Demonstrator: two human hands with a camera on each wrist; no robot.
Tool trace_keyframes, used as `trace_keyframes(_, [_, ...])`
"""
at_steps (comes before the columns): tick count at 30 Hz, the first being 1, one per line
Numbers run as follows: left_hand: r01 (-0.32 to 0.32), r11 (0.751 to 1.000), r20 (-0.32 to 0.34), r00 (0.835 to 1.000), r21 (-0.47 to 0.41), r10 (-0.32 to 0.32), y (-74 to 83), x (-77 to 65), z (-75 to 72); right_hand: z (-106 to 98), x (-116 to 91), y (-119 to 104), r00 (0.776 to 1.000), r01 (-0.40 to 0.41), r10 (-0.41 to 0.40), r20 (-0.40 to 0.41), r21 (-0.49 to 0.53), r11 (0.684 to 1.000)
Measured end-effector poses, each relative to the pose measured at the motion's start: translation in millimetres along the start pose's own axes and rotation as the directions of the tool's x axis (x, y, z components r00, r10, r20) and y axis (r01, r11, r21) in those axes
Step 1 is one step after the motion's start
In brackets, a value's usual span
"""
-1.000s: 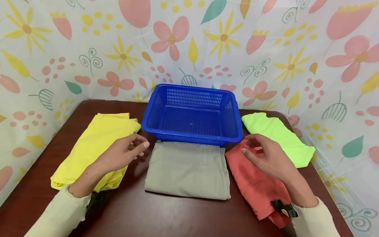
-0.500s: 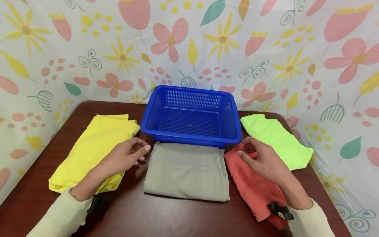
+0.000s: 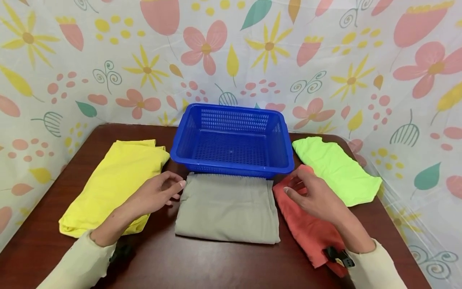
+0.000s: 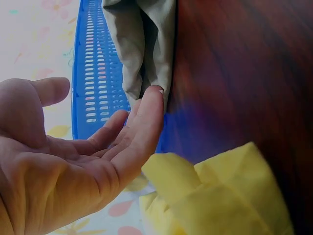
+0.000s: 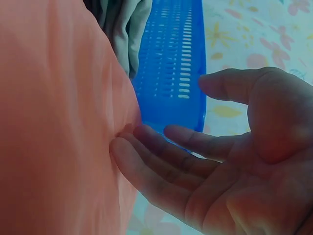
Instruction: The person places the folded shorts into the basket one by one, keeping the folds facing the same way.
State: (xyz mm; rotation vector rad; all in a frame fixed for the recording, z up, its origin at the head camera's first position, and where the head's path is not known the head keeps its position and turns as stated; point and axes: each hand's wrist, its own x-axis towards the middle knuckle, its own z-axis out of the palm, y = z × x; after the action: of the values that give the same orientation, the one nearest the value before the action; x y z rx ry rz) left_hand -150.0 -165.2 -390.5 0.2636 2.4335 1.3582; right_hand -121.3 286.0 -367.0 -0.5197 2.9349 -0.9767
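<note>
A folded grey-beige cloth [image 3: 227, 208] lies flat in front of the blue plastic basket [image 3: 231, 168]. My left hand [image 3: 153, 194] hovers at the cloth's left edge, fingers loosely bent, and holds nothing. In the left wrist view its fingertips [image 4: 155, 100] appear close to the grey cloth; touching or apart I cannot tell. My right hand [image 3: 317, 196] is over the folded red cloth [image 3: 299, 224], fingers relaxed and thumb apart. In the right wrist view its fingertips [image 5: 120, 149] are at the red cloth's edge, with nothing gripped.
A folded yellow garment [image 3: 108, 184] lies on the left of the brown table [image 3: 202, 265]. Neon green folded cloth [image 3: 335, 170] lies at the back right. Behind the basket hangs a flower-printed white curtain [image 3: 231, 52]. A black strap device [image 3: 339, 257] is at the right wrist.
Both hands have moved slightly inward, the left one rightward and the right one leftward, closer to the grey cloth. The cloths and basket stay in place.
</note>
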Motion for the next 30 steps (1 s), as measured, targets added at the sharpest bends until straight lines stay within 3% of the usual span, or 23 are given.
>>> trace_keyframes(6, [0.023,1.0,0.007,1.0,-0.016,-0.023,-1.7,0.2,3.9,4,0,-3,1.0,-0.016,0.016,0.014,0.006,1.0])
trace_keyframes(14, [0.045,0.999,0.029,0.999,-0.014,-0.045,-1.9,2.2,7.7,8,-1,-8,1.0,-0.009,0.009,-0.002,-0.066,0.998])
trace_keyframes(19, [0.06,0.998,0.039,0.997,-0.01,-0.06,0.2,3.5,8.0,9,-1,-12,0.992,-0.093,0.089,0.084,0.036,0.995])
trace_keyframes(25, [0.074,0.997,0.048,0.996,-0.013,-0.073,2.6,3.6,7.8,15,0,-16,0.99,-0.095,0.085,0.114,0.086,0.992])
trace_keyframes(30, [0.103,0.995,0.044,0.994,-0.009,-0.103,1.4,0.1,7.7,25,-2,-22,0.977,-0.155,0.13,0.166,0.147,0.977])
